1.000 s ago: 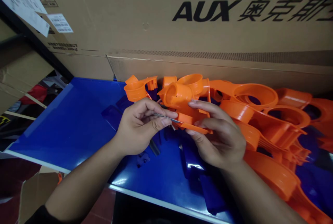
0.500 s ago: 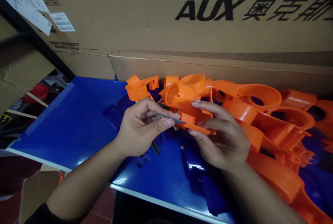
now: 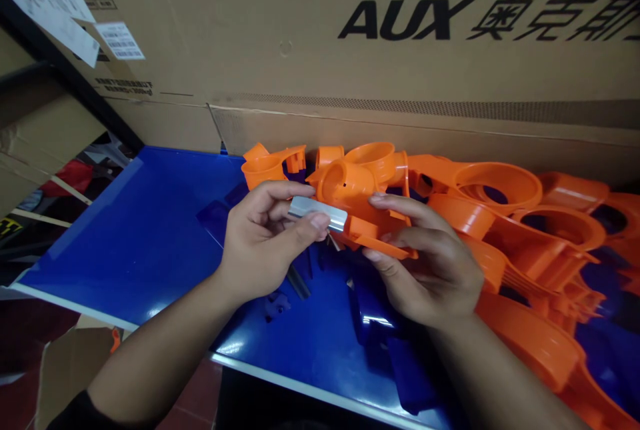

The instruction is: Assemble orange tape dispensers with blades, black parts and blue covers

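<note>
Above the blue tabletop (image 3: 135, 217), near its middle, your two hands worked close together, with the orange plastic part (image 3: 345, 183) between them. Your right hand (image 3: 425, 260) held that part by its near, right-hand side, fingers curled over the upper edge and thumb pressed low, so that the piece lay to the left of your palm with its round collar tilted up and away from you. Your left hand (image 3: 267, 237) pinched a silver metal strip (image 3: 320, 212) between thumb and fingers, the thumb across its near side. The strip stuck out to the right of those fingertips, its broad face showing, and its free end sat right at the orange part's small raised block; whether the two touched, you could not tell. Below your left hand lay a small dark blue fragment (image 3: 277, 307), and below your right, a glossy blue plastic piece (image 3: 373, 310). Beyond your right hand spread a heap of orange plastic parts (image 3: 540, 243), against the AUX cardboard box (image 3: 280, 17).
</note>
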The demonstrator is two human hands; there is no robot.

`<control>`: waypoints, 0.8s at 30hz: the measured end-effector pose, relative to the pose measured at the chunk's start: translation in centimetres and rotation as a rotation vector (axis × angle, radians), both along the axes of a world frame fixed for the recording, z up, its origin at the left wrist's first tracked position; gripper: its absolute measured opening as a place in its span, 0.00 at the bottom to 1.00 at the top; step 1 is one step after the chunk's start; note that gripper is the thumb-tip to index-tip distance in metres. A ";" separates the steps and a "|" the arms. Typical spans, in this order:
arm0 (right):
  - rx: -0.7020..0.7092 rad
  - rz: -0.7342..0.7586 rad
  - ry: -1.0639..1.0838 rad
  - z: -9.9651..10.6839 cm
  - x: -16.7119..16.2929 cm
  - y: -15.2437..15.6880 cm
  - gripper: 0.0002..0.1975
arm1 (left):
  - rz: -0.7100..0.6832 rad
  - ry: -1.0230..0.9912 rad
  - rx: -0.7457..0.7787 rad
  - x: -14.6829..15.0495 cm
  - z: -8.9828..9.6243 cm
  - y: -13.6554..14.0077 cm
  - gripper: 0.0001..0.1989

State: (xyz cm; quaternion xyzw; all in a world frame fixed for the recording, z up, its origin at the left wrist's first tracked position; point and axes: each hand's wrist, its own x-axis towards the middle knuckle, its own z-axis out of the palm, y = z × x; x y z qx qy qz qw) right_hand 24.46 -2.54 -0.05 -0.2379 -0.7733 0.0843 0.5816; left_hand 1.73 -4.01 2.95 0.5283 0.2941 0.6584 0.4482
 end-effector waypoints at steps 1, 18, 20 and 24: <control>-0.001 -0.007 -0.002 0.0 0.0 0.0 0.18 | -0.009 -0.004 -0.006 0.0 0.0 0.0 0.14; -0.015 -0.025 0.011 0.1 -0.1 -0.1 0.17 | -0.003 0.130 0.108 -0.4 -0.6 0.0 0.15; -0.010 -0.023 0.005 0.1 -0.1 -0.1 0.17 | 0.044 0.189 0.172 -0.5 -0.7 0.1 0.13; -0.015 -0.035 0.001 0.0 -0.1 -0.1 0.16 | 0.142 0.312 0.281 -0.7 -0.6 0.3 0.11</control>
